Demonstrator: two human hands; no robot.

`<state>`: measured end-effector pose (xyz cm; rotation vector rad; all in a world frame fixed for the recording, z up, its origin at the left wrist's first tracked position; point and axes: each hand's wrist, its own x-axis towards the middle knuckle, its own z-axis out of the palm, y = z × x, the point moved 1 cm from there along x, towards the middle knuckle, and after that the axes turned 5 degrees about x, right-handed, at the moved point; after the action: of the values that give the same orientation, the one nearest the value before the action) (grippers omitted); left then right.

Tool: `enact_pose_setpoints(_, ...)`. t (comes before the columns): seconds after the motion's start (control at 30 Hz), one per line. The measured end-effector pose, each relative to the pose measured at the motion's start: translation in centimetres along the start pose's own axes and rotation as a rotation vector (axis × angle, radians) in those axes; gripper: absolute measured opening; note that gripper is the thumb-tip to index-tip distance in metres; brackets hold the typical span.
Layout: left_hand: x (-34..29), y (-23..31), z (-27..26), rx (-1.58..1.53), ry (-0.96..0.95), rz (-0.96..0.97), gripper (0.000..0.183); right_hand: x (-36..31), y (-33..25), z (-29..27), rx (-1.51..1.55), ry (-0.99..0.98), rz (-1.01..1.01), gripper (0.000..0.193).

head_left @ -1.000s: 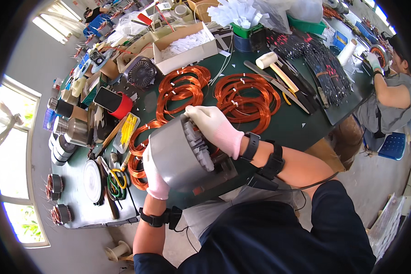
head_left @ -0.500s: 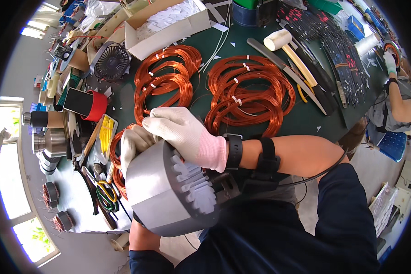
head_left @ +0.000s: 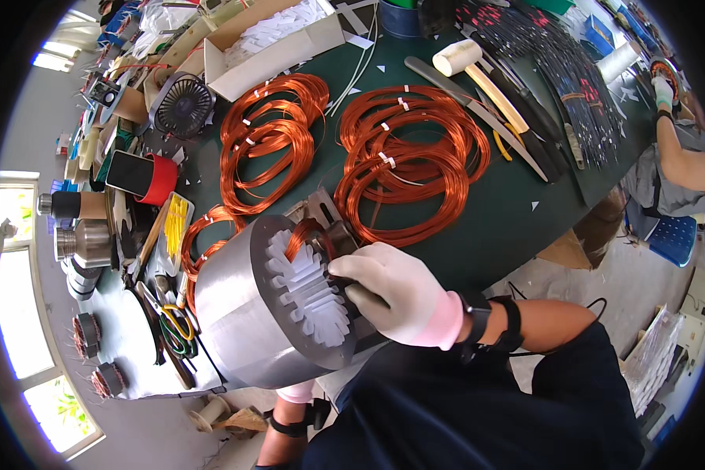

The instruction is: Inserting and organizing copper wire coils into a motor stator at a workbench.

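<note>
A grey metal stator core lies tilted on its side at the table's near edge. White insulating slips stick out of the slots around its bore. A short bundle of copper wire arches at the upper part of the bore. My right hand, in a white glove with a pink cuff, is at the right of the bore. Its fingers are curled together by the wire's end; what they grip is hidden. Of my left hand, only the pink glove cuff shows under the core; its fingers are hidden behind the metal.
Coils of copper wire and more coils lie beyond the core. Farther right are a white-headed mallet, a long blade and black sleeving. Scissors, a phone and a fan sit left. Another person's arm is at far right.
My right hand has moved from the core's upper rim down to the right of its bore. My left hand has gone from the top to underneath. The core has turned, exposing more of the bore.
</note>
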<state>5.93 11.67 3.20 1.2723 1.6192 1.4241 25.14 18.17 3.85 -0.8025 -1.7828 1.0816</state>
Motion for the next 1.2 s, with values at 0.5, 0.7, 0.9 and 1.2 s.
enact_pose_setpoints(0.5,-7.9,-5.1,-2.5,-0.069,0.014,-0.162,0.041,-2.1,2.1,2.5,0.019,0.015,-0.170,0.060)
enact_pose_setpoints(0.7,-9.4,-6.4,-2.6,-0.119,0.091,-0.162,0.042,-2.4,1.9,2.2,-0.039,0.001,-0.208,0.061)
enact_pose_setpoints(0.9,-9.7,-9.0,-3.0,0.271,0.167,0.028,0.029,-2.3,0.5,2.4,-0.262,-0.042,-0.214,0.061)
enact_pose_setpoints(1.2,-7.8,-4.5,-3.4,0.647,0.021,0.305,0.035,-2.7,-0.9,1.4,-0.236,-0.113,-0.250,0.060)
